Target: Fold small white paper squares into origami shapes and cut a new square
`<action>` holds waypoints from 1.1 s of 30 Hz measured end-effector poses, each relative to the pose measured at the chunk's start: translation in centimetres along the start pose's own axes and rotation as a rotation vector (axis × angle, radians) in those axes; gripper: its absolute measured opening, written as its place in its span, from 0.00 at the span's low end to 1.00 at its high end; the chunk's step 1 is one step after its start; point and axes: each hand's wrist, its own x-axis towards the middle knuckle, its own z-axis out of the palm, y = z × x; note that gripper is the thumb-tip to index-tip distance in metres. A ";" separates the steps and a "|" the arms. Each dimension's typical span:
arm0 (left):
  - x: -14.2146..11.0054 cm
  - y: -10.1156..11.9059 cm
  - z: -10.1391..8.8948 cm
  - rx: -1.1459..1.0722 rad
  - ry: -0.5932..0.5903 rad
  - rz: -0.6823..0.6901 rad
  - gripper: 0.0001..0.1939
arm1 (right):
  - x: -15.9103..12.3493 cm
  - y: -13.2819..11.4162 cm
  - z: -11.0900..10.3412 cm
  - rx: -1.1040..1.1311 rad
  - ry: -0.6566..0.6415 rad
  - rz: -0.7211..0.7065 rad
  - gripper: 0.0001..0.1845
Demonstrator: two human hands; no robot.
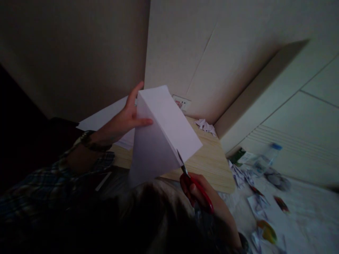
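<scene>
My left hand [132, 114] grips a folded white sheet of paper [172, 123] near its upper left corner, thumb across the front and other fingers behind. The sheet is held up, tilted, with a crease running down to the right. My right hand [198, 190] is wrapped round the red handles of a pair of scissors [201, 194]. Their metal blades meet the lower end of the crease at the paper's edge. More white paper [106, 114] lies behind my left wrist.
Beneath the paper is a light wooden tabletop [212, 169] with folded paper pieces [205, 126] at its far corner. A wall socket [181, 102] is behind it. To the right are a blue-capped plastic bottle [266, 160], paper scraps [239, 174] and a yellow-green round item [267, 231].
</scene>
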 end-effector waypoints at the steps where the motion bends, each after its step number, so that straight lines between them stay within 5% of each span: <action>1: -0.3 -0.3 -0.1 0.008 -0.026 0.000 0.67 | 0.0 0.0 0.0 0.012 -0.028 -0.009 0.36; 6: -1.0 -1.1 -0.6 -0.017 -0.096 -0.004 0.69 | 0.0 -0.4 0.0 0.037 -0.078 -0.030 0.37; 33: -1.4 0.2 -1.1 0.062 -0.074 -0.070 0.66 | -0.3 -1.8 0.7 0.011 -0.055 0.077 0.34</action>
